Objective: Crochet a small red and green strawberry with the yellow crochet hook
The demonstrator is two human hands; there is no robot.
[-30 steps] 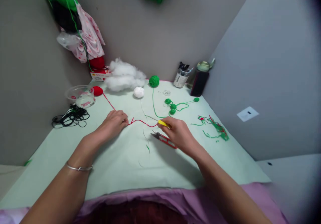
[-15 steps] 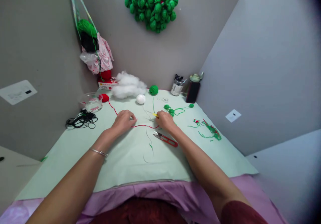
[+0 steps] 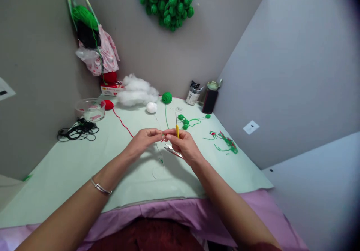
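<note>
My left hand is closed in a pinch on the red yarn, which runs to it from a red ball. My right hand meets it fingertip to fingertip. A crochet hook with a yellow handle stands up from its closed fingers, metal end pointing away. A short bit of red shows between the two hands. Thread snips lie partly hidden under my right hand. Nearby are a green yarn ball, a white ball and small green crocheted pieces.
White stuffing lies at the back. At left are a clear bowl and tangled black cord. A cup of tools and a dark phone stand back right, yarn scraps nearer. Walls enclose the table.
My hands have come together and lifted off the table with the red yarn. The hook has swung from lying sideways to upright. The view has shifted slightly right.
</note>
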